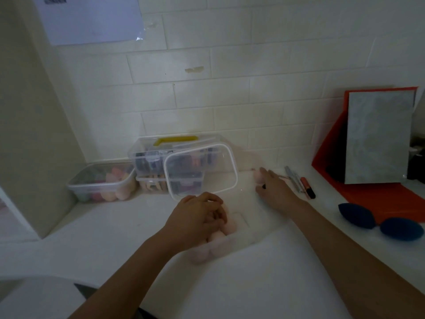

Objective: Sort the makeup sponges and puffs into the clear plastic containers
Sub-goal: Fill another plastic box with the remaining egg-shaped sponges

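Nearest to me, the left hand (197, 217) is curled knuckles-up over a cluster of pink puffs (216, 247) on the white counter (264, 284). Its fingers are bent down onto the topmost piece and appear to pinch it. I count at least three pale rounded pieces there, though glare blurs their edges. To the right and a little farther off, two dark blue sponges (377, 223) lie on their sides, tips nearly touching, long axes running roughly left to right, well apart from either hand. Farther on, the right hand (276, 192) lies flat with fingers straight and spread; its fingertips reach one pink sponge (258, 177), which sits just ahead and left of them, so I judge this hand the nearer for that pick. Beside it are two grey pens (293, 178) and one orange marker (307, 187). Beyond the left hand, one loose clear lid (200, 171) leans on two stacked closed boxes (156, 162). At far left stands one open clear container (101, 183), already holding mixed pink and peach sponges. It lies left of both hands and nearer the left, so any drop travels leftward. A red folder (372, 146) leans at far right.
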Demonstrator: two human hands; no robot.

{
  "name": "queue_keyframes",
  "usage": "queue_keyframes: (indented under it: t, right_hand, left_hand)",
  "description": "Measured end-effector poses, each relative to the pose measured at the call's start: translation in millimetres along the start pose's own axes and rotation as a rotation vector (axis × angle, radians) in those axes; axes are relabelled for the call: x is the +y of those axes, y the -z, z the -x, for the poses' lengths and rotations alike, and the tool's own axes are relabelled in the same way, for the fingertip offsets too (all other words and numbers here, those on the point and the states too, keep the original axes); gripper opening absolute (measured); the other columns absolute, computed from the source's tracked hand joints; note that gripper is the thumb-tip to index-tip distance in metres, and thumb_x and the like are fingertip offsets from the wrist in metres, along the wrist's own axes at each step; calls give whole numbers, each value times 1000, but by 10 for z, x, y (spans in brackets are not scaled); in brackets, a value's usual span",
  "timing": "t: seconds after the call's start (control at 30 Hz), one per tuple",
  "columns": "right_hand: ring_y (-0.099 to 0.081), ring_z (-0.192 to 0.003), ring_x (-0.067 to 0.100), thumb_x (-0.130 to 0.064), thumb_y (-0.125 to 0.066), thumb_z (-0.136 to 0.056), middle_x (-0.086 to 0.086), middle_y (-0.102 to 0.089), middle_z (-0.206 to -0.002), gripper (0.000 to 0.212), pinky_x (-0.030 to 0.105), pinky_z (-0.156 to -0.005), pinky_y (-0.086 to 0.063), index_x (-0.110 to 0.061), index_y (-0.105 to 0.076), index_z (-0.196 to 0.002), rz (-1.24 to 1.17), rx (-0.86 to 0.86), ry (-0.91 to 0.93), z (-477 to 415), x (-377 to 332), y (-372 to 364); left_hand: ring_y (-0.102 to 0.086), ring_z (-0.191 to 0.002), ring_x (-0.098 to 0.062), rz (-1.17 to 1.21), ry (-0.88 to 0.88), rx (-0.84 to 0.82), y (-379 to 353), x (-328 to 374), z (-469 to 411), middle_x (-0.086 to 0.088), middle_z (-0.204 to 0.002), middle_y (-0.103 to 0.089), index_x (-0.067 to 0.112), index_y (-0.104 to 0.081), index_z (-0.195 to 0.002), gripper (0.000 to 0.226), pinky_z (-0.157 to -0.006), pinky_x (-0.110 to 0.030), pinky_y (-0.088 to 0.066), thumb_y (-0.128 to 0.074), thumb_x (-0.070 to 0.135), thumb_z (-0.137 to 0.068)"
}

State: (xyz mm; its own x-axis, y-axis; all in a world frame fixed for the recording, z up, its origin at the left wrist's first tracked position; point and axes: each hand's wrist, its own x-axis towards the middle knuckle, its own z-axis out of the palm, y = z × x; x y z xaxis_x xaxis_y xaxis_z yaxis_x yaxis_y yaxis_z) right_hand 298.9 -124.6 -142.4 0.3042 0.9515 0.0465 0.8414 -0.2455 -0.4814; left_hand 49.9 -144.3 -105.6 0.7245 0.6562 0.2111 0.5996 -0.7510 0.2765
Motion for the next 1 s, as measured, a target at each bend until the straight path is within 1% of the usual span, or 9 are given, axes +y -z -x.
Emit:
queue_keyframes:
  t: [0.2,0.27,0.33,0.5,0.57,0.63,0.73,0.9,1.0]
  right_hand:
    - [-52,-100,31,-18,-54,-88,13,-51,-112,31,34,-82,-41,-12,-50,-118,37,200,100,-31,3,0]
    - [-55,-87,30,-15,-56,-86,10,-53,-96,15,32,-70,-40,-12,-48,-98,-5,176,153,-30,-36,-40]
    - [-56,-83,31,-11,-55,-86,9,-53,-88,13,34,-68,-39,-14,-42,-89,3,196,177,-21,-66,-70]
    - [-56,-83,21,-22,-59,-91,3,-55,-93,21,26,-63,-40,-11,-45,-103,-243,317,163,83,-172,170]
    - [-59,-79,19,-30,-58,-92,3,-59,-98,23,25,-64,-46,-13,-50,-106,-355,211,179,149,-273,413]
    - [-63,-69,17,-32,-60,-91,5,-63,-98,20,24,-63,-53,-17,-57,-103,-423,-27,243,275,-397,648]
    - [-61,-73,8,-28,-74,-79,-2,-63,-101,26,15,-64,-49,-24,-62,-102,-199,-305,399,508,-572,807]
    - [-61,-87,9,-17,-79,-68,-8,-69,-95,34,28,-82,-49,-33,-72,-97,110,-486,578,711,-824,683]
    - [-63,-88,17,-8,-71,-71,-3,-70,-93,36,35,-82,-50,-32,-74,-99,214,-547,613,755,-869,595]
  left_hand:
    - [-37,-90,10,9,3,8,-11,-3,1,20,-124,-49,33,-67,-93,13,-83,-15,-27,-58,33,-85]
    - [-37,-90,11,9,-1,10,-10,-4,0,20,-124,-50,34,-67,-93,13,-80,-11,-27,-58,34,-85]
    - [-37,-90,11,11,0,7,-5,1,4,21,-123,-50,34,-68,-92,12,-79,-6,-25,-57,35,-86]
    - [-41,-93,7,13,22,-11,13,28,11,21,-123,-49,33,-68,-93,13,-83,-15,-26,-57,36,-86]
    - [-40,-92,7,10,25,-15,15,33,7,21,-123,-49,33,-68,-93,13,-80,-12,-25,-57,35,-86]
    - [-40,-91,7,2,23,-15,11,28,2,19,-123,-49,33,-69,-94,14,-78,-5,-23,-57,35,-86]
    - [-43,-93,5,-10,27,-16,16,28,5,19,-123,-50,34,-69,-94,15,-78,-4,-24,-56,35,-87]
    - [-46,-97,4,-28,34,-43,18,36,4,16,-125,-50,32,-68,-104,21,-81,-18,-27,-55,36,-88]
    - [-45,-105,7,-34,12,-65,13,17,-1,15,-124,-53,33,-69,-105,22,-81,-18,-27,-54,34,-88]
